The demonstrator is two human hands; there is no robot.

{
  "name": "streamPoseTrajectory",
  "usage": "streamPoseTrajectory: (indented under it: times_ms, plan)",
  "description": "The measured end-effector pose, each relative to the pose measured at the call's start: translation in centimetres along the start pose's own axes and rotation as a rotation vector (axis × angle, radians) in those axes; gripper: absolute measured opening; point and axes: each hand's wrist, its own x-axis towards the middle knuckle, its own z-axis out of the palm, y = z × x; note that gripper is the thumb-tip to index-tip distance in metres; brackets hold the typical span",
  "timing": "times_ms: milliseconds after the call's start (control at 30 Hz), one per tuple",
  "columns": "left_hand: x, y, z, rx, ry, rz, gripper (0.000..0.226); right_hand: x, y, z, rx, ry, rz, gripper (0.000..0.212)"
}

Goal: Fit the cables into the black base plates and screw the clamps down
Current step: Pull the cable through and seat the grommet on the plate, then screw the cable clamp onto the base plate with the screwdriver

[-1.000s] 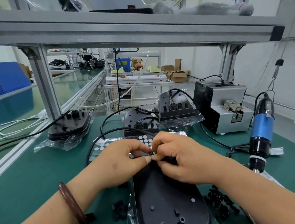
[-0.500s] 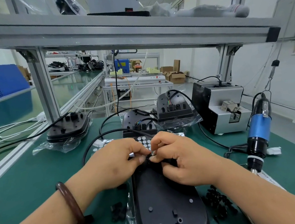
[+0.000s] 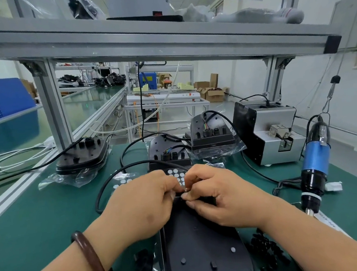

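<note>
Cable [image 3: 122,168] is being seated at the far end of the black base plate [image 3: 205,252] on the tabletop, apparently pinched in the grip of both left hand [image 3: 140,205] and right hand [image 3: 221,196]; the screwdriver [image 3: 315,162] is judged to be needed next.

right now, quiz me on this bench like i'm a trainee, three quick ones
1. True or false: the left hand and right hand both pinch a small part at the near base plate's far end.
2. The blue screwdriver hangs: A left of the hands, B right of them, C in the right hand.
3. How many other base plates lie beyond the hands?
Key: 1 true; 2 B; 3 three.
</note>
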Motion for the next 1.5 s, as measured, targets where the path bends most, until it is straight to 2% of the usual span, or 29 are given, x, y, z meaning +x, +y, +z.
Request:
streamPoseTrajectory:
  times_ms: [167,367,533,700,867,1033,1133,1200,1333,1500]
  plan:
    - [-0.5,-0.2,0.0,0.03,-0.004,-0.004,0.042,-0.1,0.3,0.0,0.012,0.001,-0.016,0.012]
    - [0.1,-0.7,0.4,-0.082,-0.006,-0.065,0.029,-0.4,0.5,0.3,0.078,0.028,-0.001,0.005]
    - [0.1,-0.7,0.4,-0.172,-0.014,-0.088,0.016,-0.5,0.9,0.5,0.269,0.141,0.127,0.012]
    - [0.2,-0.8,0.5,-0.213,-0.015,-0.093,0.015,-0.4,1.1,0.6,0.279,0.172,0.195,0.013]
    - [0.2,-0.7,0.5,-0.238,0.0,-0.113,0.015,-0.2,1.1,0.4,0.221,0.223,0.202,0.012]
    - [0.1,-0.7,0.6,-0.244,0.004,-0.138,0.018,0.1,1.1,-1.5,0.176,0.31,0.296,0.011]
    - [0.2,-0.8,0.6,-0.261,-0.002,-0.146,0.018,-0.3,1.5,-3.7,0.05,0.359,0.376,0.015]
    - [0.3,-0.9,0.6,-0.266,-0.004,-0.143,0.018,-1.0,2.1,-5.2,-0.075,0.395,0.476,0.025]
    - [0.3,-0.9,0.6,-0.271,-0.001,-0.134,0.016,-4.5,3.2,-7.2,-0.212,0.592,0.641,0.035]
    - [0.3,-0.9,0.6,-0.291,-0.008,-0.105,0.014,-8.9,4.7,-8.2,-0.307,0.841,0.826,0.035]
